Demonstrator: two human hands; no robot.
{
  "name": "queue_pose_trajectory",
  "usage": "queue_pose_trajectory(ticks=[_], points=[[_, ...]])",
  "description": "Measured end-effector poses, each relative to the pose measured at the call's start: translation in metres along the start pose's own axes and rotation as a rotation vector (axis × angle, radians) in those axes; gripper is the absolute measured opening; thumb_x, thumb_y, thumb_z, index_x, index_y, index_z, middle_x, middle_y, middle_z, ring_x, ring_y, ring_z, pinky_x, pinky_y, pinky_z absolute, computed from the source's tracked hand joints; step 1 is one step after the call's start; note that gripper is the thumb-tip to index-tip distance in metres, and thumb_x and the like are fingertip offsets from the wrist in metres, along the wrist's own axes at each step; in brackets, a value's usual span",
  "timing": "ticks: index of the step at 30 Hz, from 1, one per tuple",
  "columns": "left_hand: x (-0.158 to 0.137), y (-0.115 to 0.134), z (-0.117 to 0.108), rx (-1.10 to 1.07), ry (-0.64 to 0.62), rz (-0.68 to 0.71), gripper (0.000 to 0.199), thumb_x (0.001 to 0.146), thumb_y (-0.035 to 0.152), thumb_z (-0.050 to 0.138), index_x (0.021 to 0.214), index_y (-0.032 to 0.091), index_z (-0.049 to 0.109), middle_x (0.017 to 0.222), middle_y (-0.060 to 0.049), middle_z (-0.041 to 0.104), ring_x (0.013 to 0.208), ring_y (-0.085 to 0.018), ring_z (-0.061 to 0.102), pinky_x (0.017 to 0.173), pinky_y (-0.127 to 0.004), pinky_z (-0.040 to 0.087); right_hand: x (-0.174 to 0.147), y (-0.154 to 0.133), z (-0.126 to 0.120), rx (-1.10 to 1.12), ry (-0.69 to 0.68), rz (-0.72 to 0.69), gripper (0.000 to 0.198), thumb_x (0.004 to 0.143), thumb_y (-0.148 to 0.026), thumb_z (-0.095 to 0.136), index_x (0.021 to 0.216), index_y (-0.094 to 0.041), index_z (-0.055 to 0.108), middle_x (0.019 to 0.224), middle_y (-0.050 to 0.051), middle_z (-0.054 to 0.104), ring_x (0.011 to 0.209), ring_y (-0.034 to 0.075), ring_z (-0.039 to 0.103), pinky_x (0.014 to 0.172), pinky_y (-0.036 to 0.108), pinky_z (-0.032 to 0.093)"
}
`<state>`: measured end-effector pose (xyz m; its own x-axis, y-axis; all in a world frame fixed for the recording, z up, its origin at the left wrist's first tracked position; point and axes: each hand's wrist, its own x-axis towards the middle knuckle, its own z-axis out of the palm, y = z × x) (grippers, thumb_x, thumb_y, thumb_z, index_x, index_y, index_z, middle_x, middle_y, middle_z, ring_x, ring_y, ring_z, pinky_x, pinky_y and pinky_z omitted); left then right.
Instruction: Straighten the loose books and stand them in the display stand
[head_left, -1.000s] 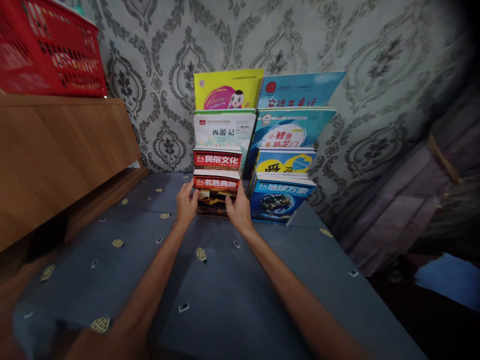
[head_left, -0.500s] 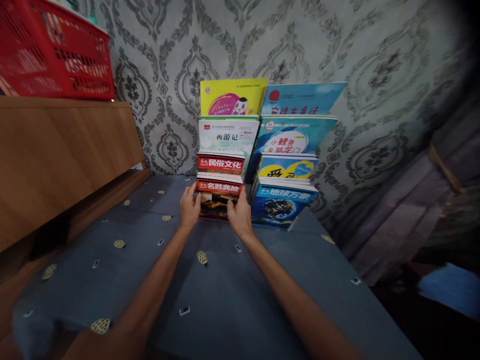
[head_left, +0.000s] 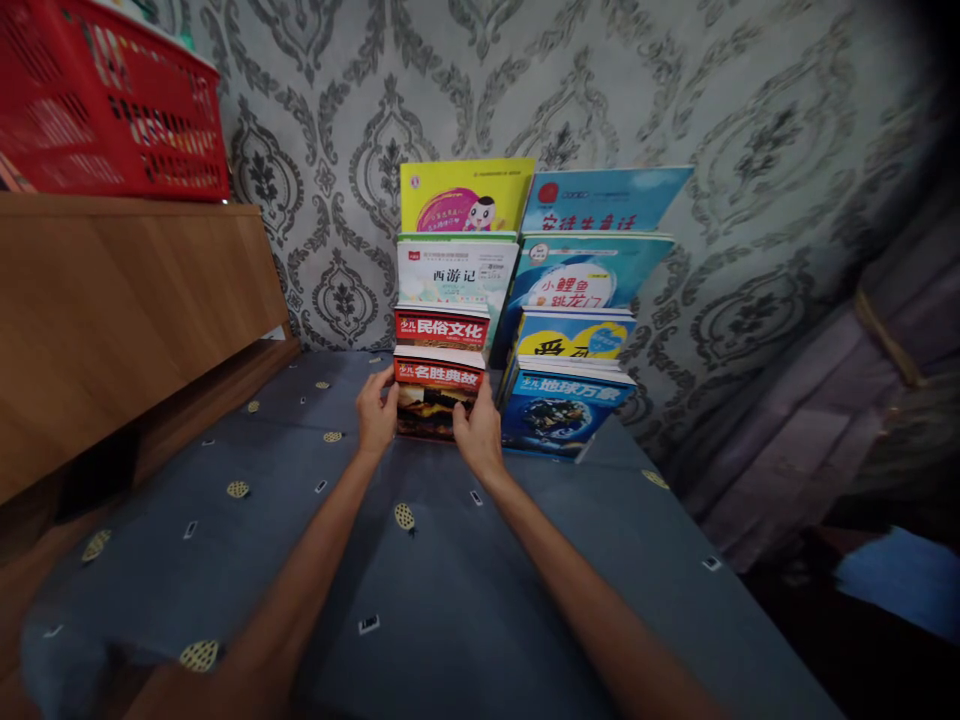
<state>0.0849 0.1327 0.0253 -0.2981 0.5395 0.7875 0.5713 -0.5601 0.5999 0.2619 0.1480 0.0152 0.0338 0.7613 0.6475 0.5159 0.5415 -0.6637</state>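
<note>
A small book with a red title band point(head_left: 435, 395) stands upright at the front of the left row of books. My left hand point(head_left: 376, 410) is at its left edge, thumb and fingers apart, with the fingertips beside the cover. On the other side, my right hand point(head_left: 478, 425) grips the right edge, thumb on the front cover and fingers partly hidden behind. Behind it stand another red-banded book point(head_left: 442, 328), a pale book point(head_left: 457, 272) and a yellow book point(head_left: 465, 190). To the right of my right hand is a blue book with a globe point(head_left: 562, 412).
More books stand behind the globe one: a blue and yellow book point(head_left: 574, 335), a teal book point(head_left: 592, 265) and a blue book point(head_left: 607, 190). All rest on a dark patterned cloth point(head_left: 442, 570) by a papered wall. A red basket point(head_left: 112, 120) sits on a wooden cabinet point(head_left: 135, 300) at left.
My left hand has shifted slightly left, its thumb coming off the front cover to the book's edge. My right hand and the books stay nearly in place.
</note>
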Motion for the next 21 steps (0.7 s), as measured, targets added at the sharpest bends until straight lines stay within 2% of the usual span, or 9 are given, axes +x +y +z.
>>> queue_pose_trajectory(ticks=[5, 15, 21], points=[[0.000, 0.000, 0.000, 0.049, 0.000, 0.007, 0.030, 0.092, 0.022, 0.052, 0.118, 0.019, 0.068, 0.104, -0.009, 0.071, 0.096, -0.022, 0.064, 0.088, -0.035, 0.051, 0.000, -0.003, -0.001, -0.009, 0.002, 0.004, 0.070, 0.084, -0.021, 0.050, 0.150, -0.008, 0.033, 0.132, 0.021, 0.062, 0.119, 0.032, 0.061, 0.101, 0.047, 0.050], [0.003, -0.001, -0.001, 0.026, 0.035, 0.021, 0.026, 0.091, 0.020, 0.055, 0.112, 0.019, 0.071, 0.099, -0.007, 0.071, 0.091, -0.021, 0.065, 0.083, -0.032, 0.052, -0.007, 0.000, 0.011, 0.006, 0.021, 0.029, 0.079, 0.086, -0.025, 0.048, 0.155, 0.000, 0.018, 0.148, 0.026, 0.047, 0.134, 0.033, 0.051, 0.109, 0.050, 0.044], [0.003, -0.001, 0.000, 0.034, 0.035, 0.010, 0.026, 0.091, 0.021, 0.055, 0.111, 0.020, 0.072, 0.098, -0.007, 0.073, 0.091, -0.021, 0.066, 0.083, -0.032, 0.052, -0.004, 0.001, 0.007, 0.026, -0.004, 0.003, 0.078, 0.086, -0.025, 0.050, 0.155, -0.005, 0.021, 0.145, 0.022, 0.052, 0.129, 0.032, 0.055, 0.108, 0.048, 0.046]])
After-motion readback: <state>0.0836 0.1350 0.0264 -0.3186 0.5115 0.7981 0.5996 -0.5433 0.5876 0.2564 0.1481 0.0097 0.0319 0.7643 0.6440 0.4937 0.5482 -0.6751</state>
